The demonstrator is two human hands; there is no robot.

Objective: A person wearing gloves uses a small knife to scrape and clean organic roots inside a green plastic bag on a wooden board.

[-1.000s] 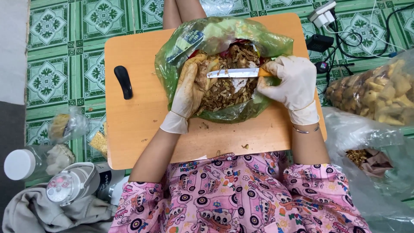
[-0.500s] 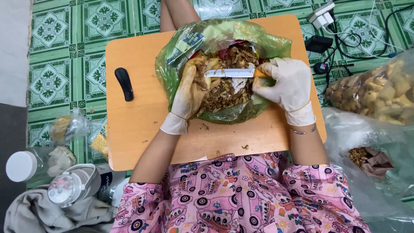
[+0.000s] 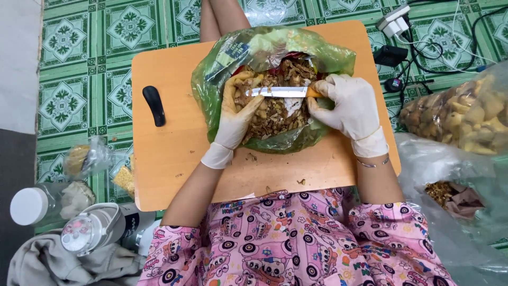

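Right hand (image 3: 349,106) is closed around a knife (image 3: 280,92); left hand (image 3: 237,114), half curled, cups a brown piece (image 3: 244,85) under the blade, above the green bag (image 3: 275,137).

both hands wore pale gloves. left hand (image 3: 236,114) lay palm-down, fingers curled, wrist cuffed, bare forearm angled back toward the lap. right hand (image 3: 349,106) was closed in a grip, knuckles up, thumb pointing left, bare forearm nearly vertical below.
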